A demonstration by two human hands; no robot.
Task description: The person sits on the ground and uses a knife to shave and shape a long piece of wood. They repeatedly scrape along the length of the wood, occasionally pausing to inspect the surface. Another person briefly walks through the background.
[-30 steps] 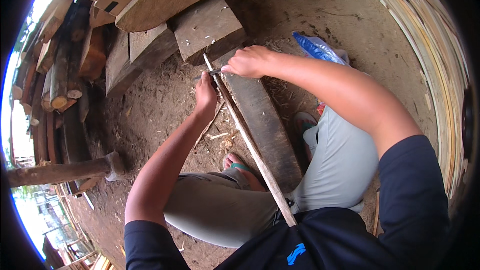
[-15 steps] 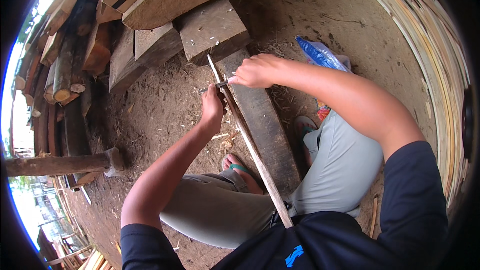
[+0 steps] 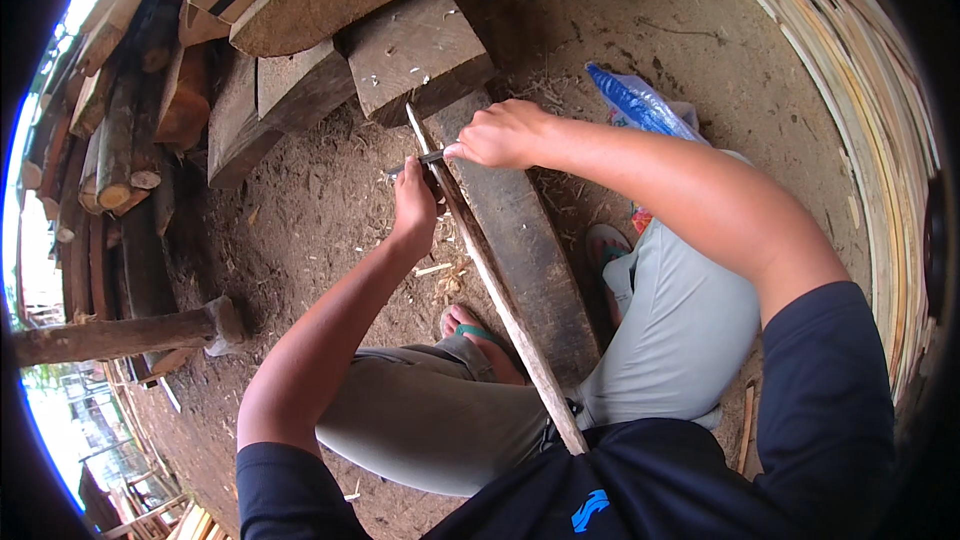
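Observation:
A long, narrow wooden stick (image 3: 500, 300) runs from my waist out to the block of wood ahead, its far tip pale and whittled thin. Dark bark or wood still shows along part of its side. Across the stick near that tip lies a dark, narrow blade, seemingly a knife (image 3: 430, 157). My right hand (image 3: 500, 135) is closed at the blade's right end; its handle is hidden in the fist. On the other side, my left hand (image 3: 413, 208) is closed around the stick, its thumb up against the blade; its other fingers are mostly hidden.
A squared timber block (image 3: 415, 50) sits ahead, with a thick plank (image 3: 520, 240) reaching from it between my legs. Stacked logs (image 3: 115, 160) stand left, thin strips (image 3: 850, 90) right. A blue-and-white plastic bag (image 3: 640, 105) lies beyond my right knee. Shavings litter the dirt.
The blade and both hands have shifted slightly along the stick toward its far tip. The whole view has also moved a little.

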